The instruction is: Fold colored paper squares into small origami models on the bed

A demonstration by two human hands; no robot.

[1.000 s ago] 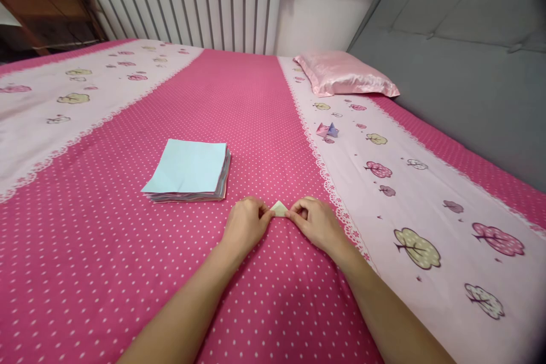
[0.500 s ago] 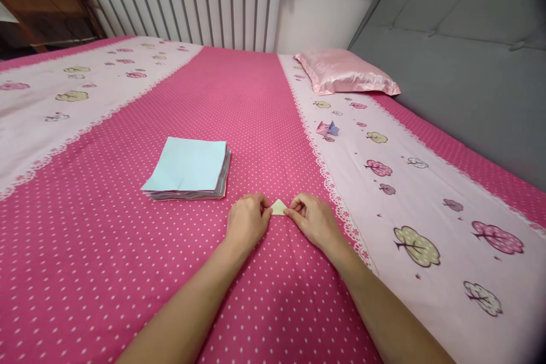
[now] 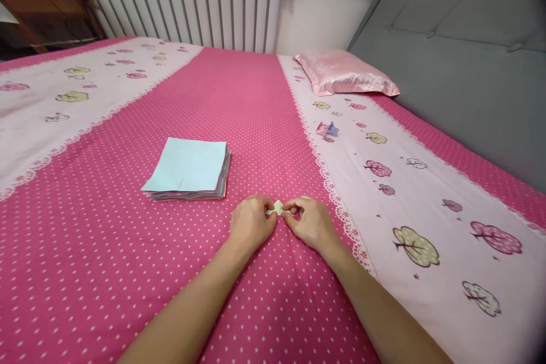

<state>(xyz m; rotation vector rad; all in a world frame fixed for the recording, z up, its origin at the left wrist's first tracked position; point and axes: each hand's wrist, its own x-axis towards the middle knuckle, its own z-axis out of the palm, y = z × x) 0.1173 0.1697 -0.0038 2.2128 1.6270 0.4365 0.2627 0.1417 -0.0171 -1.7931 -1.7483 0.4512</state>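
A small pale-green paper (image 3: 278, 206) is at the centre of the frame, just below the middle, low over the pink dotted bed (image 3: 247, 96). The left hand (image 3: 251, 223) pinches its left side between thumb and fingers; the right hand (image 3: 312, 222) pinches its right side the same way. A stack (image 3: 190, 165) of square sheets, light blue on top, lies left of centre. Pink and purple folded pieces (image 3: 322, 128) sit right of centre, below the pillow (image 3: 347, 74) at upper right.
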